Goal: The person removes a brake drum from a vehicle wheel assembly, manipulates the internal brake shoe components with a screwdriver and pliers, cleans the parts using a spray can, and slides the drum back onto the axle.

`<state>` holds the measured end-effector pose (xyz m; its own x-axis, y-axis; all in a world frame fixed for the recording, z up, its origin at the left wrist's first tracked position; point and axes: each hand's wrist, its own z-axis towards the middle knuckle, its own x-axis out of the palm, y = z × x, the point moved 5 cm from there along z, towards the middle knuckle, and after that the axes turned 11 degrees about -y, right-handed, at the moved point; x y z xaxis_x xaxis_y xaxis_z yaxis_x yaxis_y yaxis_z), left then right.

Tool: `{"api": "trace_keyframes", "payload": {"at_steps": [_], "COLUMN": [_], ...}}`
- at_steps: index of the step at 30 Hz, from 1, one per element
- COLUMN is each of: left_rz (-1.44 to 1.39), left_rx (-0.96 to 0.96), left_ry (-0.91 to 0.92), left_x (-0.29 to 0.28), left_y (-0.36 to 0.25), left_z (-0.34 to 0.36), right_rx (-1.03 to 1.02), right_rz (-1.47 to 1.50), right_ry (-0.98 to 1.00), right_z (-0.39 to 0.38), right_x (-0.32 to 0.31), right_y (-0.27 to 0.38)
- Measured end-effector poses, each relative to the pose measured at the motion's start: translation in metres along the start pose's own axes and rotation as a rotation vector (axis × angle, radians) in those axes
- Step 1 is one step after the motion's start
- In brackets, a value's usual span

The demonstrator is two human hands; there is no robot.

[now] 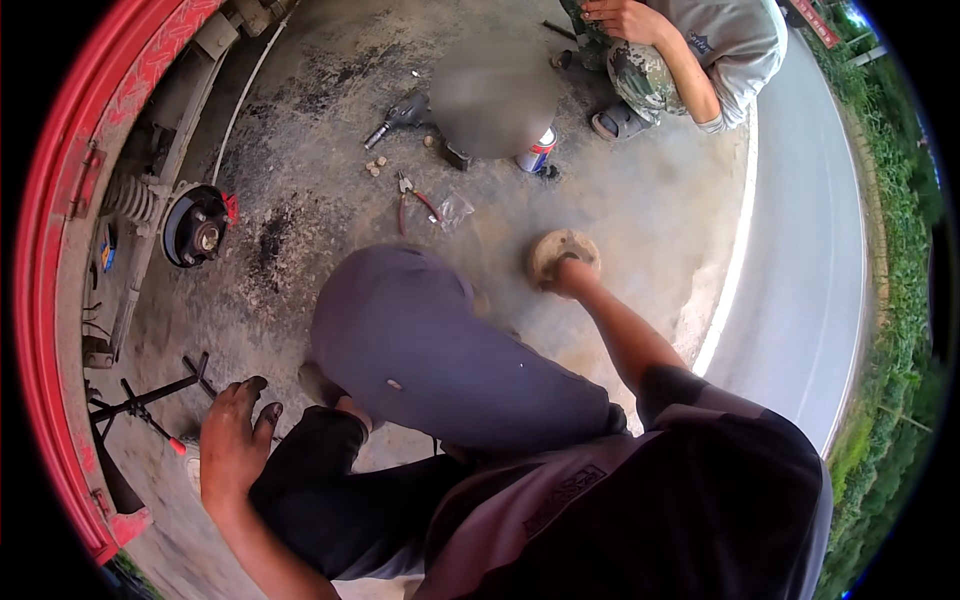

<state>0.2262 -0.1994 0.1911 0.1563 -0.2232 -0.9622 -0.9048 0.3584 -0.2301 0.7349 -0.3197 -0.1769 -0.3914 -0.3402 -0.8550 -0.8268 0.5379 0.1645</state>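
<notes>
the right hand (572, 280) reaches out over the floor (640, 240) and touches the near side of a round tan disc (562, 244); its fingers are partly hidden, so i cannot tell how firmly they close. the left hand (233, 442) is relaxed and released, fingertips darkened, held beside the bent dark-trousered knee and near a black metal bar tool (140, 403) with a red tip. the disc lies right of the raised purple-grey trouser leg (420, 350). beyond that knee sit red-handled pliers (403, 212), touching or just beside a clear plastic bag (455, 212), with a power tool (400, 115) farther off. at left, an exposed wheel hub (205, 235) shows under a red vehicle (60, 250); at upper right, another person (720, 50) crouches.
</notes>
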Motion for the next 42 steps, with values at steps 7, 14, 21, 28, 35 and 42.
{"api": "trace_keyframes", "payload": {"at_steps": [7, 14, 21, 28, 35, 42], "left_rz": [-0.011, 0.005, -0.003, 0.006, 0.02, -0.035], "left_rx": [-0.002, -0.013, 0.034, 0.063, 0.043, 0.012], "left_ry": [-0.007, 0.03, 0.006, 0.019, -0.035, -0.033], "left_x": [-0.002, 0.009, 0.004, 0.003, 0.0, -0.008], "left_y": [-0.004, 0.007, -0.003, -0.011, -0.003, -0.008], "left_z": [-0.007, 0.004, 0.005, 0.001, -0.008, -0.017], "right_rx": [0.033, 0.018, 0.02, 0.107, 0.035, 0.112], "right_rz": [-0.001, -0.044, 0.018, 0.124, -0.076, 0.131], "right_ry": [-0.09, -0.075, -0.15, -0.178, -0.029, 0.024], "right_z": [-0.053, -0.025, -0.043, -0.03, -0.059, -0.076], "right_x": [-0.059, 0.036, 0.017, 0.046, 0.023, -0.008], "right_y": [0.027, 0.002, -0.005, -0.033, -0.004, 0.002]}}
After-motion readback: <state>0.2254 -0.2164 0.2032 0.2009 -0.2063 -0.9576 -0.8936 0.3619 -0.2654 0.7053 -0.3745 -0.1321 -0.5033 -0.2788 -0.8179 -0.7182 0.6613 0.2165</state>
